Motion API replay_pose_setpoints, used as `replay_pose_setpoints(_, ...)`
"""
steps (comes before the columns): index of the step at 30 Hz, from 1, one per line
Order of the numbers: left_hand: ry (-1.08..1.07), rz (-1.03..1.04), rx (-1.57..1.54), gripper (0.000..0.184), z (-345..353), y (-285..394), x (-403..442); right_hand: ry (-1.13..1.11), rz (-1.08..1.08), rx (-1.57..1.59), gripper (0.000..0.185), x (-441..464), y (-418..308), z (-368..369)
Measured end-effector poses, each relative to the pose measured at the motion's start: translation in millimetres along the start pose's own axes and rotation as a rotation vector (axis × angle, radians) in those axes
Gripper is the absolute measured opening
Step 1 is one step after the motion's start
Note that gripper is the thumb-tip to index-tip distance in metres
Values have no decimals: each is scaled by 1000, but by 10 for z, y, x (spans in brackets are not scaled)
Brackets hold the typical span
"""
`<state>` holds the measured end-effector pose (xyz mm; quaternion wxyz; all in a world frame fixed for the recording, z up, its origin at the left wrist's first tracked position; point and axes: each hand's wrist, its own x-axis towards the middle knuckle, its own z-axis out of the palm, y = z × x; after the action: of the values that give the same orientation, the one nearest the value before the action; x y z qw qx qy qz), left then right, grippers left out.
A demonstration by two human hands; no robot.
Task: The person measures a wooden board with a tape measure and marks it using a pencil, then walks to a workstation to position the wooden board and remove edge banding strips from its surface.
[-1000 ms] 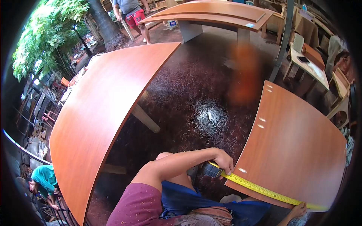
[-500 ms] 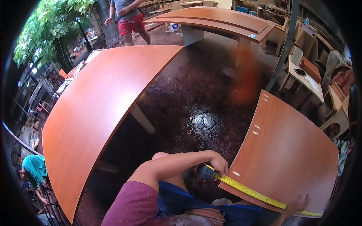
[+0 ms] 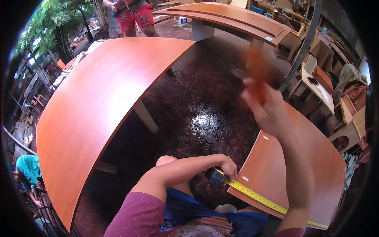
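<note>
single head-worn view, looking forward and steeply down, lap close, yard farther off

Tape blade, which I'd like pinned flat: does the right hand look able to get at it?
Probably yes: the right hand is raised, but its forearm crosses over the blade, whose stretch toward the left hand lies uncovered.

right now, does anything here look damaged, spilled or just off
Two pale, rough marks break the smooth brown face of the right-hand panel near its left edge, perhaps chips or filler. The dark floor shines as if wet, though that may be glare. An orange blur overlaps the raised right hand.
</note>
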<state>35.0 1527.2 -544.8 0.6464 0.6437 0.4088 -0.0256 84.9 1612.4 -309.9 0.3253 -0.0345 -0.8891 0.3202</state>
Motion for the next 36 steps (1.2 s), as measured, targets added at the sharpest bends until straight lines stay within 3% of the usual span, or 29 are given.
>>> replay_pose_setpoints(2,26,8,43,25,17,33,-21,-29,58,59,29,351,21,203)
replay_pose_setpoints(6,-2,-2,6,26,12,-62,45,-6,-25,-10,46,996,222,694)
replay_pose_setpoints(10,-45,4,-31,25,-5,-65,59,-106,320,113,57,1619,207,889)
replay_pose_setpoints(16,-85,71,-51,25,1,-322,330,103,301,62,55,2224,556,1361)
replay_pose_setpoints(21,-95,55,-27,25,-114,-186,270,503,474,683,56,2761,747,1750)
replay_pose_setpoints(25,-100,39,-2,25,-213,-119,244,536,499,916,53,2757,1115,2019)
replay_pose_setpoints(36,-95,-18,15,26,-185,-67,81,633,560,1064,52,2629,1406,1920)
